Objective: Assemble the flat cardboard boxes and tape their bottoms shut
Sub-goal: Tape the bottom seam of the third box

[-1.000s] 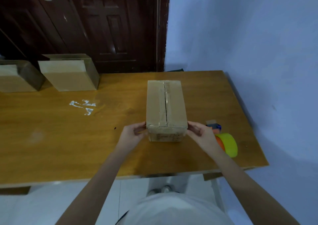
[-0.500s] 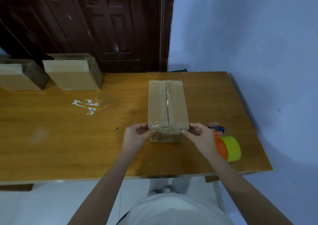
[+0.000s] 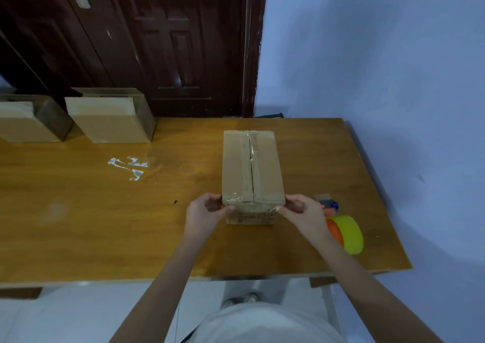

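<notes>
A brown cardboard box (image 3: 265, 169) stands bottom-up on the wooden table (image 3: 78, 211), its centre seam covered by clear tape. A second strip of clear tape runs across the near edge. My left hand (image 3: 207, 212) pinches the near-left corner of the box, thumb on the tape end. My right hand (image 3: 301, 211) pinches the near-right corner the same way. An orange and yellow tape dispenser (image 3: 343, 231) lies on the table just right of my right hand.
Two assembled cardboard boxes (image 3: 110, 118) (image 3: 29, 119) stand at the table's back left. A patch of white tape scraps (image 3: 130, 166) sticks to the table left of centre. A dark wooden door (image 3: 157, 43) is behind; a blue wall is on the right.
Both hands have shifted slightly inward along the near edge of the box, thumbs pressing the tape ends at the corners. The box has stayed in place.
</notes>
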The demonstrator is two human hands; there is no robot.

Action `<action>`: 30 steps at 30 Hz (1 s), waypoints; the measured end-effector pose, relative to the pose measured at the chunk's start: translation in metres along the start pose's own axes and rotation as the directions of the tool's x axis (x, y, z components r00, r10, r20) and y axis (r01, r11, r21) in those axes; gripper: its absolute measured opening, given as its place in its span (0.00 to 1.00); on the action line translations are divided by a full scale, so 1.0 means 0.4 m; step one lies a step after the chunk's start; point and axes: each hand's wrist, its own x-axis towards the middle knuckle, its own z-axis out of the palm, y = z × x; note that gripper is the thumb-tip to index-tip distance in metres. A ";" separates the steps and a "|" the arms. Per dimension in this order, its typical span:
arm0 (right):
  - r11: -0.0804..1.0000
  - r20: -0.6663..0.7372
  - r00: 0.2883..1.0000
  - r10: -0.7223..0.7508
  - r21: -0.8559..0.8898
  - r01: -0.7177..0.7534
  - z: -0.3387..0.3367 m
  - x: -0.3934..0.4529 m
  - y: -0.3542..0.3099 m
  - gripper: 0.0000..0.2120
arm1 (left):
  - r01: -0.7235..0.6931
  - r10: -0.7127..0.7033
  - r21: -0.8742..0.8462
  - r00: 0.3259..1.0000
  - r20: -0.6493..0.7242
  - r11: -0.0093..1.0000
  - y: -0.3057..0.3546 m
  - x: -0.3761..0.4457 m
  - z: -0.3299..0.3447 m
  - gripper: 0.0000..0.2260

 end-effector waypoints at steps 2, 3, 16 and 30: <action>0.999 0.068 0.997 0.024 -0.049 -0.021 -0.015 0.002 -0.013 0.17 | -0.005 0.004 0.006 0.999 0.054 1.000 0.003 0.003 -0.003 0.23; 0.997 0.094 0.995 0.032 -0.074 -0.025 -0.023 0.001 -0.019 0.20 | -0.007 0.006 0.007 0.995 0.096 1.000 0.008 0.004 -0.008 0.26; 0.653 0.359 0.852 -0.382 -0.547 0.523 -0.029 0.042 -0.059 0.11 | -0.466 0.429 0.444 0.883 0.188 0.765 0.047 0.004 -0.008 0.15; 0.496 0.294 0.779 -0.554 -0.634 0.593 -0.015 0.019 0.005 0.14 | -0.692 0.770 0.616 0.603 0.208 0.375 -0.045 0.006 0.019 0.13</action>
